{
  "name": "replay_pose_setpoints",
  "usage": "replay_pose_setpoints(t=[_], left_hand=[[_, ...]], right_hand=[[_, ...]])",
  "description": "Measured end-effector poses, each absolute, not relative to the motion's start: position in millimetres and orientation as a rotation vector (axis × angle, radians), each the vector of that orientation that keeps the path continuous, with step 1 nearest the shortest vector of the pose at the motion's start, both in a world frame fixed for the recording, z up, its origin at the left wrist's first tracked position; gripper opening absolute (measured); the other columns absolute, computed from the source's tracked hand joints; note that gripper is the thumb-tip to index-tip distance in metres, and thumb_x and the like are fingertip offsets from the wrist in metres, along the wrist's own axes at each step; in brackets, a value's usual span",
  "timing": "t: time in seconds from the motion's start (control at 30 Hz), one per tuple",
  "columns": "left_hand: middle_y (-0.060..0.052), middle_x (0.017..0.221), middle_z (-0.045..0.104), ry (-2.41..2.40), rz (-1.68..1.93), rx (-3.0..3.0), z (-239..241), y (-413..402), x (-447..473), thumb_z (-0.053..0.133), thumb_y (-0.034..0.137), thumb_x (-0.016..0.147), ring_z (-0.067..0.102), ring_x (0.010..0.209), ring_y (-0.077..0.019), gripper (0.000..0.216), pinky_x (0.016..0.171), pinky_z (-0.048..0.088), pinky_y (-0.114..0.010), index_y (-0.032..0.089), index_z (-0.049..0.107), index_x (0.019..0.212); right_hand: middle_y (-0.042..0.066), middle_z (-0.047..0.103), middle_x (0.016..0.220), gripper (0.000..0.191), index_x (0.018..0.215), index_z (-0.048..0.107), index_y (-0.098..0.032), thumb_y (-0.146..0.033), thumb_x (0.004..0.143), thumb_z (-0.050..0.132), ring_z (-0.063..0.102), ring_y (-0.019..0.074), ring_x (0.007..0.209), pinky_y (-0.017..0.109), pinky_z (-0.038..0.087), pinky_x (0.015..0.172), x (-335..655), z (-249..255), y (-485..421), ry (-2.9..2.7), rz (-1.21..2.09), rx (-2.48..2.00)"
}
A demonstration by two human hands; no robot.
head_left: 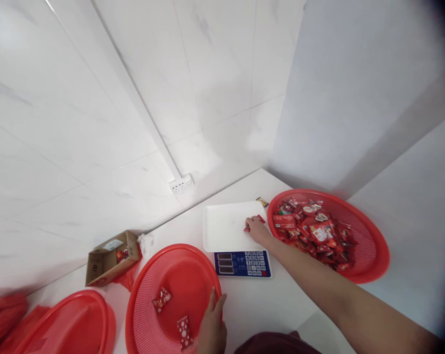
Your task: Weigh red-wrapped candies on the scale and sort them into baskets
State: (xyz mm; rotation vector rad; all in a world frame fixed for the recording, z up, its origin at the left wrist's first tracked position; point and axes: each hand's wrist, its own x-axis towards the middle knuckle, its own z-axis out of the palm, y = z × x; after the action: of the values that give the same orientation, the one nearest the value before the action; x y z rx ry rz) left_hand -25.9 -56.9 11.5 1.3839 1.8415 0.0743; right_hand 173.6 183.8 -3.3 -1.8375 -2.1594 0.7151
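My left hand (212,325) is closed on the near right rim of a round red plastic basket (135,290). Two small red wrapped packets lie inside, one with a printed figure (161,300) and one with white dots (184,333). Over the right side of a scale's white weighing tray (222,226), my right hand (257,230) has its fingers closed around a small red packet (247,228), partly hidden by them. Another bit of red wrapper (261,219) shows beyond the knuckles. The scale's blue keypad panel (240,264) faces me below the tray.
On the right, a tilted red basket (377,255) holds many red packets (318,231). A yellow-and-black packet (262,201) lies by the tray. An open cardboard box (111,260), another red basket (106,319) and red bags (6,314) stand left. A socket (181,184) is on the wall.
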Motion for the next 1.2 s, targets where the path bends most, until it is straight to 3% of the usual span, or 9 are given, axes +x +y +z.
replay_pose_setpoints(t=[0.23,0.47,0.53,0.63,0.7,0.8,0.93,1.07,1.2], left_hand=[[-0.006,0.148,0.016,1.835,0.094,1.401,7,-59,-28,0.036,-0.010,0.061,0.028,0.130,-0.0137,0.077,0.099,0.028,-0.018,0.019,0.039,0.132],[-0.010,0.148,0.014,1.825,0.032,1.435,4,-55,-29,0.034,-0.011,0.063,0.028,0.130,-0.0143,0.075,0.097,0.031,-0.019,0.016,0.035,0.133],[-0.011,0.148,0.011,1.812,0.020,1.447,2,-52,-28,0.033,-0.010,0.064,0.030,0.129,-0.0161,0.074,0.096,0.033,-0.020,0.014,0.034,0.134],[-0.011,0.148,0.007,1.822,0.024,1.471,-4,-49,-28,0.033,-0.008,0.065,0.032,0.128,-0.0194,0.074,0.093,0.037,-0.023,0.014,0.031,0.135],[-0.012,0.148,0.009,1.851,0.060,1.468,-11,-49,-32,0.033,-0.007,0.066,0.033,0.128,-0.0203,0.072,0.090,0.040,-0.024,0.014,0.031,0.135],[-0.011,0.147,0.019,1.896,0.182,1.463,-23,-48,-47,0.030,-0.005,0.071,0.030,0.129,-0.0169,0.066,0.094,0.037,-0.023,0.015,0.034,0.133],[-0.012,0.142,0.031,1.975,0.238,1.483,-33,-42,-79,0.031,0.000,0.074,0.029,0.130,-0.0175,0.059,0.100,0.033,-0.027,0.015,0.038,0.131],[-0.014,0.140,0.033,2.088,0.258,1.542,-31,-31,-101,0.031,0.005,0.076,0.034,0.127,-0.0218,0.054,0.101,0.033,-0.034,0.015,0.041,0.128],[-0.021,0.141,0.025,2.164,0.327,1.695,-20,-20,-94,0.038,0.018,0.079,0.024,0.131,-0.0308,0.046,0.102,0.030,-0.045,0.009,0.044,0.124]], right_hand=[[0.009,0.053,0.086,0.021,0.084,0.054,-0.013,0.001,0.074,0.040,0.049,0.0144,0.072,0.025,0.033,0.063,171,12,180,-2.051,0.797,-1.747],[0.000,0.060,0.082,0.015,0.083,0.059,-0.017,-0.012,0.069,0.056,0.054,0.0115,0.073,0.022,0.042,0.066,88,62,118,-2.109,1.061,-1.284],[0.005,0.057,0.107,0.045,0.105,0.056,-0.020,-0.025,0.062,0.069,0.055,0.0165,0.091,0.025,0.044,0.076,67,75,94,-2.224,1.260,-0.947],[0.013,0.021,0.144,0.085,0.134,0.032,-0.024,-0.038,0.059,0.072,0.038,0.0297,0.121,0.037,0.037,0.094,61,85,76,-2.369,1.532,-0.740],[0.010,0.013,0.147,0.085,0.137,0.027,-0.027,-0.040,0.064,0.068,0.029,0.0305,0.128,0.038,0.031,0.100,74,81,77,-2.359,1.566,-0.796],[0.009,0.025,0.144,0.065,0.133,0.036,-0.023,-0.035,0.073,0.060,0.028,0.0246,0.129,0.035,0.028,0.103,117,66,96,-2.212,1.342,-1.038],[0.009,0.041,0.133,0.044,0.126,0.044,-0.018,-0.025,0.082,0.045,0.036,0.0179,0.124,0.032,0.029,0.102,212,42,122,-1.973,0.824,-1.826],[0.016,0.055,0.115,0.040,0.118,0.051,-0.012,-0.026,0.080,0.047,0.051,0.0265,0.107,0.037,0.038,0.089,310,23,123,-1.812,0.794,-2.191],[0.018,0.059,0.108,0.046,0.115,0.054,-0.012,-0.035,0.075,0.056,0.055,0.0300,0.101,0.038,0.040,0.084,349,2,117,-1.748,0.855,-2.384]])
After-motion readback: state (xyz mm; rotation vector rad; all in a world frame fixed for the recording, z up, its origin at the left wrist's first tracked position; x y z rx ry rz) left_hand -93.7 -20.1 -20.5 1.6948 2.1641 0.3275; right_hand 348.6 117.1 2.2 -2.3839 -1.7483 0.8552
